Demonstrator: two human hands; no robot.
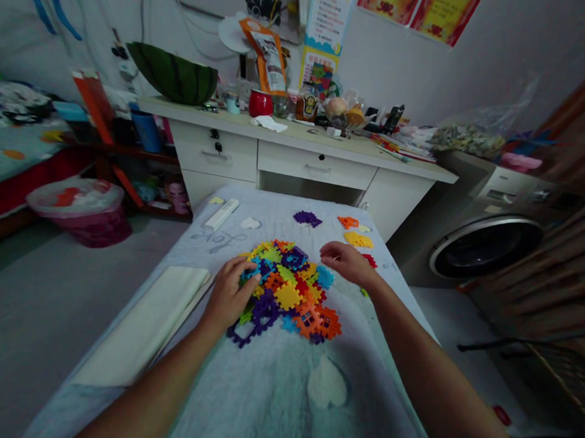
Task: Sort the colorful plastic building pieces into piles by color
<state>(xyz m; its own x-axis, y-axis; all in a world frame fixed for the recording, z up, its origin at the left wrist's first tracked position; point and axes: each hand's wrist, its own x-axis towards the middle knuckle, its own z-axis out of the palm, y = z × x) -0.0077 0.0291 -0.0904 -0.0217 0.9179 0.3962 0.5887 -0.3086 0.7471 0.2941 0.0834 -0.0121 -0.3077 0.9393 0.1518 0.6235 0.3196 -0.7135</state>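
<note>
A heap of colourful interlocking plastic building pieces (287, 295) lies on the cloth-covered table. My left hand (230, 291) rests against the heap's left side, fingers stretched out and thumb apart, touching pieces there. At the heap's right edge is my right hand (347, 261), with fingers curled together; anything between them is hidden. Beyond it are smaller groups: purple pieces (307, 218), orange pieces (348, 221) and yellow pieces (358, 239). Some red pieces (370, 260) show partly behind my right hand.
A folded white cloth (147, 322) lies along the table's left side, and a white bar-shaped object (221, 215) sits farther back. Behind stands a cluttered white desk (227, 154). A washing machine (493, 220) is at right, a pink basket (89, 221) at left.
</note>
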